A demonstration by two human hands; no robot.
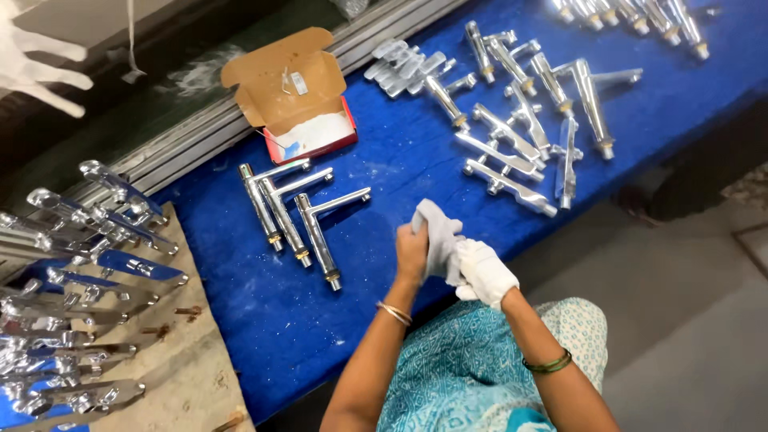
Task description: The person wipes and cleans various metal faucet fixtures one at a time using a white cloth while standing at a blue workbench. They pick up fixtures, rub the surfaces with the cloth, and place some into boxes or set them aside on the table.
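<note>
Blue cloth covers the surface point(384, 160) I look down on. Going left to right.

Far left: a heap of chrome taps point(72, 272) on a brown board, well apart from my hands. Top left corner, another person's gloved hand point(36, 64), fingers spread, touching nothing that I can see.

Next: an open cardboard box point(300, 96), flaps up, near the back edge. Just in front of it, three taps point(300, 224) lie side by side, long bodies running from upper left to lower right, spouts pointing right. They sit up and to the left of my hands, near but not touching.

Centre: my left hand point(412, 252), bare, fingers clenched on a loose grey glove point(436, 236) held upright above the front edge of the surface. My right hand point(484, 272) already wears a white glove and meets the left at the grey glove's lower end; its fingers are closed on the fabric there, though the exact grip is partly hidden. Of the two, the left hand is nearer the three taps.

Right: a looser scatter of taps point(520, 128), lying at mixed angles, well beyond my right hand. More taps point(632, 16) line the top right edge.
</note>
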